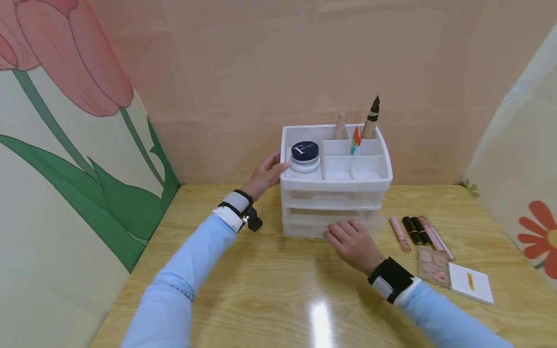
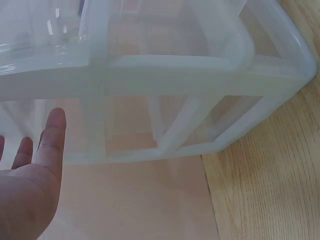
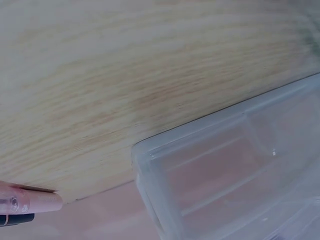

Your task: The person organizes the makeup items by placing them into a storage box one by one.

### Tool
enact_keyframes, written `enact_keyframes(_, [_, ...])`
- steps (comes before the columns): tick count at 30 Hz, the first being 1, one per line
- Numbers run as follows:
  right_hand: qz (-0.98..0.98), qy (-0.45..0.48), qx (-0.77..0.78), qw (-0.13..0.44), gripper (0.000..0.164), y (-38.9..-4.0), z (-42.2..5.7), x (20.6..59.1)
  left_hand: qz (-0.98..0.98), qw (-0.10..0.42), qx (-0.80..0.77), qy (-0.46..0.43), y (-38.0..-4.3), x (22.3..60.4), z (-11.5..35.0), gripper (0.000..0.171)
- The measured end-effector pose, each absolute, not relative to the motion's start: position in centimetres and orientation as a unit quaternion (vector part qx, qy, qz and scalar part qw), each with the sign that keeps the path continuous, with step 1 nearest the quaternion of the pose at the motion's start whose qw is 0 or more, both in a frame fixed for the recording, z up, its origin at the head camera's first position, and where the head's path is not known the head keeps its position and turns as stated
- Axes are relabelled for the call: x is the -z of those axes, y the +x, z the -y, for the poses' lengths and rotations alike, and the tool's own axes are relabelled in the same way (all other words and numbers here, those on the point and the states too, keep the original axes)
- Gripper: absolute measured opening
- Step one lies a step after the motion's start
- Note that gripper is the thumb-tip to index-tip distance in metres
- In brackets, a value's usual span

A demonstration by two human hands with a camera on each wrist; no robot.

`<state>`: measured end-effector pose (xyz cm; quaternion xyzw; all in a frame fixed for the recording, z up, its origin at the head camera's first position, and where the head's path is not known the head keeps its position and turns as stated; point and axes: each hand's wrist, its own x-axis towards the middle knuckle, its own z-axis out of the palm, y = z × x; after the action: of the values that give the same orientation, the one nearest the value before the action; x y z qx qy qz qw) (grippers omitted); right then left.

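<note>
A white organizer (image 1: 335, 186) with a divided open top and two translucent drawers stands on the table. My left hand (image 1: 266, 176) touches its left side near the top, thumb at the rim; the left wrist view shows those fingers (image 2: 50, 135) extended beside the organizer's frame (image 2: 165, 62). In front of the lower drawer (image 1: 304, 224) is my right hand (image 1: 354, 244), back upward and fingers bent, its fingertips hidden. Both drawers are pushed in. The right wrist view shows a translucent drawer corner (image 3: 155, 155) but not the hand.
The organizer's top bears a round jar with a dark lid (image 1: 304, 151), a black-tipped tube (image 1: 371, 118), a beige tube (image 1: 340, 126) and a small colourful tube (image 1: 356, 140). To its right lie several pink and black tubes (image 1: 411, 231), a clear pack (image 1: 432, 266) and a white square case (image 1: 471, 284).
</note>
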<state>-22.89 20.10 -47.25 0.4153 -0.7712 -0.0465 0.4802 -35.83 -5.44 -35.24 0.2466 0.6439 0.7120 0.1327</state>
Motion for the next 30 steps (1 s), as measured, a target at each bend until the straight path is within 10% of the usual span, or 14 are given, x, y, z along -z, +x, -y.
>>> enact_keyframes(30, [0.738,0.451,0.015,0.501,0.027,-17.0,-18.9,46.6,-0.653,0.129,-0.707,0.240,-35.3,34.9,5.5,0.054])
